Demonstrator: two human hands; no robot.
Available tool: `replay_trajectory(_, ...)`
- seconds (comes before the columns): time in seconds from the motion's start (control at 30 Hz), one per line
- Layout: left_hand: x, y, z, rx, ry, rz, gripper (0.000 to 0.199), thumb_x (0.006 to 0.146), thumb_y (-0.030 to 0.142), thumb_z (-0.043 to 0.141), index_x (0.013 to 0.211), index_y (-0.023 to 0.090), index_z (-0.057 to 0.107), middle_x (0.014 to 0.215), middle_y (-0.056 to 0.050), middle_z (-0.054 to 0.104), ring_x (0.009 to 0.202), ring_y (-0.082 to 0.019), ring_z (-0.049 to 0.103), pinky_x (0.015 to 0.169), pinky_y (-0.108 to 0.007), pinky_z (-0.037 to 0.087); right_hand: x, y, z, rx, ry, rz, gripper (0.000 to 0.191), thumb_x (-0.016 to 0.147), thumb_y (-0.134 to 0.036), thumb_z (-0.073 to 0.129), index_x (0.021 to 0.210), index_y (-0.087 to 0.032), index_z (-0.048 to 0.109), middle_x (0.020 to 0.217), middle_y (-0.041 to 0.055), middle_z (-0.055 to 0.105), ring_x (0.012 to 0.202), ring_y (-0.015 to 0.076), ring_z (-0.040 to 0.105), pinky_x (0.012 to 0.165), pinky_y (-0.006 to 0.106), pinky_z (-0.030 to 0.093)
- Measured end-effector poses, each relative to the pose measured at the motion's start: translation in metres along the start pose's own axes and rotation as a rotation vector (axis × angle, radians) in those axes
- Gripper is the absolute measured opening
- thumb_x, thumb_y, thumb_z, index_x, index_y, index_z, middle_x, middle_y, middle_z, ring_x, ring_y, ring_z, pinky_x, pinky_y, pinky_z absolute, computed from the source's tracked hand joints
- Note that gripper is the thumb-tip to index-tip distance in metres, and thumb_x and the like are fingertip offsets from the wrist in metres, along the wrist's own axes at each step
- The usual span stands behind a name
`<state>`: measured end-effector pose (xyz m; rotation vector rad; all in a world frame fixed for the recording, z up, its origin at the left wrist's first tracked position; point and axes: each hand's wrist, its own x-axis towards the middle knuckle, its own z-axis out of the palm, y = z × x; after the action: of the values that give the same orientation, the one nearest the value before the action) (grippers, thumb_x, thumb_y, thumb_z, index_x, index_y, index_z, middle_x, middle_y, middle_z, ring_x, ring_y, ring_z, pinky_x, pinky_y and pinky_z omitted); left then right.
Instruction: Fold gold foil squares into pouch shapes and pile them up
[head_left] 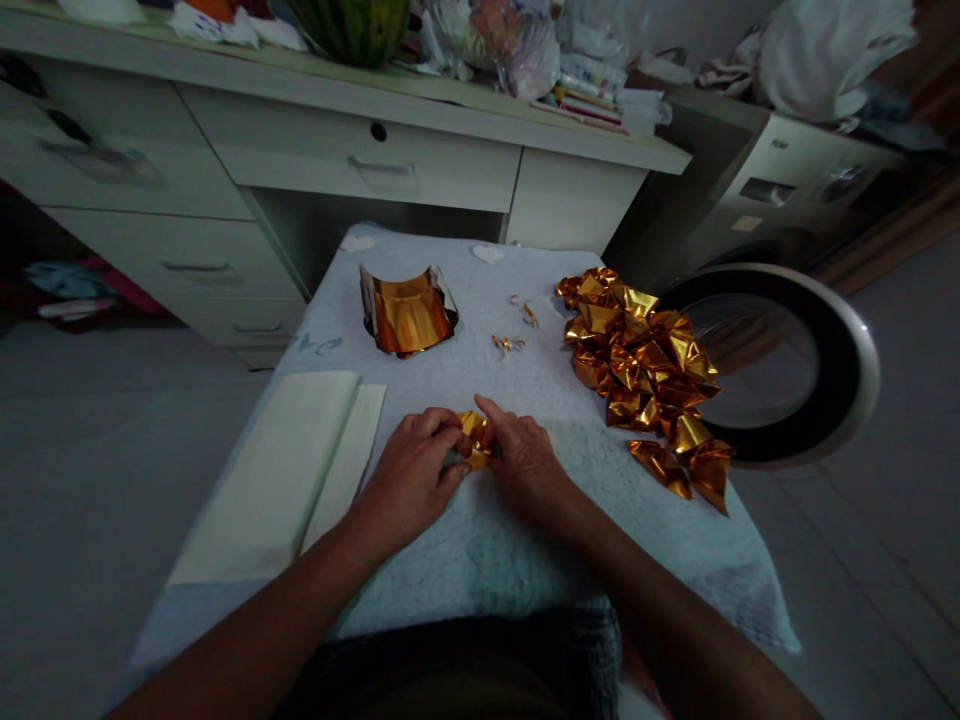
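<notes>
A small piece of gold foil (477,437) lies low over the cloth-covered table, with my fingers on both sides of it. My left hand (424,455) pinches its left side, fingers curled. On the right side, my right hand (525,455) grips the foil with its thumb raised; its other fingers are partly hidden. Beyond my hands stands a curved stack of gold foil sheets (411,315). To the right is a heap of folded gold foil pieces (637,350). Small gold scraps (510,344) lie between the stack and the heap.
Sheets of pale paper (277,470) lie along the table's left side. A white cabinet (382,160) with drawers stands behind, holding a watermelon (345,25) and bags. At right, the open round door (847,370) of a washing machine (780,170) reaches close to the table edge.
</notes>
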<state>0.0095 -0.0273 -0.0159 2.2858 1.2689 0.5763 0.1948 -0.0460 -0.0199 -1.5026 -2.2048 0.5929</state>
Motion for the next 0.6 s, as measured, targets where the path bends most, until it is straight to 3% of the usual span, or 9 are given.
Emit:
replay_trajectory(0.13, -0.001, -0.001, -0.001, -0.001, 0.001, 0.021, 0.013, 0.081, 0.013, 0.060, 0.092, 0.021, 0.062, 0.113, -0.006, 0.056, 0.105, -0.025, 0.052, 0.094, -0.045, 0.045, -0.003, -0.002, -0.003, 0.026, 0.015, -0.007, 0.068, 0.077, -0.001, 0.040, 0.142, -0.017, 0.030, 0.110, 0.0087, 0.058, 0.096, 0.0219, 0.046, 0.090, 0.042, 0.039)
replay_trajectory(0.3, 0.000, -0.003, -0.002, -0.013, -0.010, 0.051, 0.017, 0.081, 0.014, 0.058, 0.095, 0.022, 0.064, 0.114, -0.006, 0.056, 0.108, -0.024, 0.052, 0.098, -0.045, 0.044, -0.002, -0.011, -0.010, -0.057, -0.007, -0.027, 0.028, 0.080, -0.011, 0.054, 0.108, -0.015, 0.053, 0.104, 0.0091, 0.059, 0.095, 0.0230, 0.048, 0.086, 0.039, 0.040)
replay_trajectory(0.4, 0.000, -0.003, -0.004, -0.016, -0.012, 0.058, 0.021, 0.077, 0.014, 0.058, 0.096, 0.020, 0.065, 0.115, -0.007, 0.056, 0.110, -0.025, 0.051, 0.099, -0.045, 0.044, 0.002, -0.013, -0.014, -0.202, -0.056, -0.095, 0.012, 0.088, -0.017, 0.056, 0.100, -0.017, 0.060, 0.102, 0.0081, 0.062, 0.093, 0.0227, 0.050, 0.085, 0.037, 0.040)
replay_trajectory(0.6, -0.001, -0.004, -0.006, -0.025, -0.023, 0.058, 0.031, 0.070, 0.009, 0.057, 0.098, 0.020, 0.065, 0.118, -0.007, 0.056, 0.113, -0.025, 0.050, 0.102, -0.045, 0.044, 0.006, -0.015, -0.019, -0.470, -0.124, -0.279, 0.016, 0.097, -0.024, 0.051, 0.106, -0.020, 0.065, 0.099, 0.0068, 0.065, 0.087, 0.0224, 0.054, 0.078, 0.037, 0.041)
